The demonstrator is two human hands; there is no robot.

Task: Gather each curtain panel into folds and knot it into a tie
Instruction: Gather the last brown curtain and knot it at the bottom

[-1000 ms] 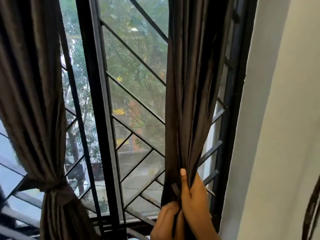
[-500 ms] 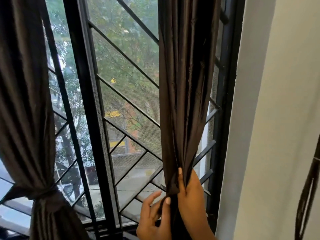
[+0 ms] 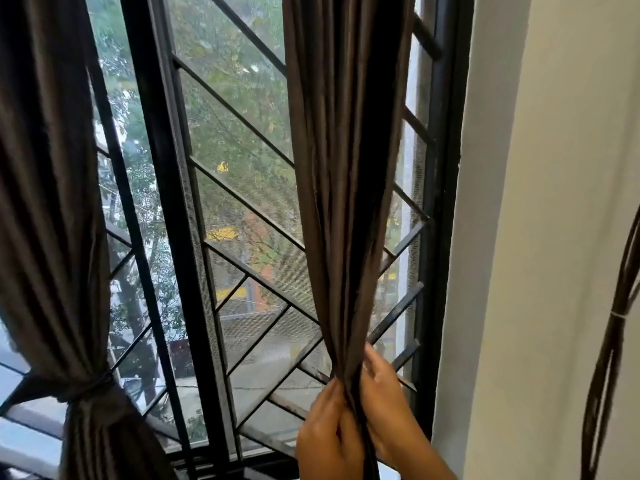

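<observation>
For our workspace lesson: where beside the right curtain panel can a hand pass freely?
Free: between the tied left curtain panel and the right curtain panel, before the window grille; and along the wall up to the hanging cables. Crowded: low on that panel, where left hand and right hand grip it.

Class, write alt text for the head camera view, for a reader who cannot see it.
A person's left hand and right hand grip the right curtain panel from either side, bunching its brown fabric into folds before a barred window. The left panel hangs cinched in a knot at its waist.
</observation>
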